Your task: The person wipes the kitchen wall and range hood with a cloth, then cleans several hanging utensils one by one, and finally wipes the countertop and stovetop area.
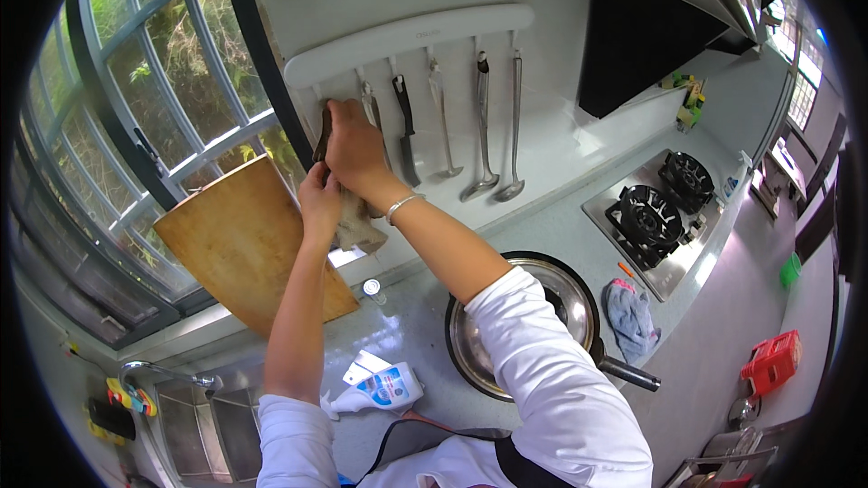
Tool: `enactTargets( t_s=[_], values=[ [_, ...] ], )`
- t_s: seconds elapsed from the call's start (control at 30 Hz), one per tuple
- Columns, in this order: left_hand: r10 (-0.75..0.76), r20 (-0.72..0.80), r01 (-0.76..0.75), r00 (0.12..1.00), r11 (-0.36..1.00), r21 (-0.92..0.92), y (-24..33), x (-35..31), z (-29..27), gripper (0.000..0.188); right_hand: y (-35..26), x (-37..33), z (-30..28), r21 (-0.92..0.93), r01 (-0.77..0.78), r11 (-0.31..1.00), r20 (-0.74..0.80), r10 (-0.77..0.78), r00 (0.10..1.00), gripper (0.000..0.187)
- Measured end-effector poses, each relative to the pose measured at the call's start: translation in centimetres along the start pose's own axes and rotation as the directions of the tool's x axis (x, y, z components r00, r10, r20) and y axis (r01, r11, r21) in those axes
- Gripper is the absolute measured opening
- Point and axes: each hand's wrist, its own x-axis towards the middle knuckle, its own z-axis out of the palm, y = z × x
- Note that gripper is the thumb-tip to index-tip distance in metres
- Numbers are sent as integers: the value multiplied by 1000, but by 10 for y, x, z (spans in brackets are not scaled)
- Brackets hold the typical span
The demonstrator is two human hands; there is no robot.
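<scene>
Both hands are raised to the left end of a white wall rail (411, 36). My right hand (354, 146), with a bangle at its wrist, is closed around a utensil's dark brown handle (323, 134). Just below it, my left hand (318, 201) is closed at the lower end of that handle. Between the forearms shows a broad greyish-beige piece (360, 228); whether it belongs to the utensil I cannot tell. Beside my right hand hang a black-handled knife (406, 131) and several metal utensils, among them a ladle (512, 131). One utensil is partly hidden behind the hand.
A wooden cutting board (244, 239) leans by the barred window. On the counter are a white spray bottle (384, 389), a lidded pan (470, 343), a grey cloth (631, 318) and a gas stove (655, 226). A sink (194, 434) is at lower left, a range hood (646, 45) at upper right.
</scene>
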Motion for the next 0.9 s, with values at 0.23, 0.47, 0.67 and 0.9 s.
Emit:
enactTargets(
  t_s=[0.23, 0.47, 0.67, 0.9],
  values=[
    [-63, -54, 57, 997, 992, -110, 2, -2, 5, 19, -8, 10, -11, 7, 83, 997, -20, -83, 996, 31],
    [-118, -81, 95, 990, 966, -242, 11, -4, -3, 20, -15, 36, -13, -217, 242, 946, 128, -218, 967, 16],
    [-109, -84, 82, 990, 957, -279, 6, -9, -10, 21, -24, 53, -4, -301, 326, 896, 294, -238, 926, 7],
    [-54, -220, 0, 974, 972, -237, 37, 2, -23, 21, 12, 28, 28, 499, -281, 820, -70, 361, 930, 18]
  ],
)
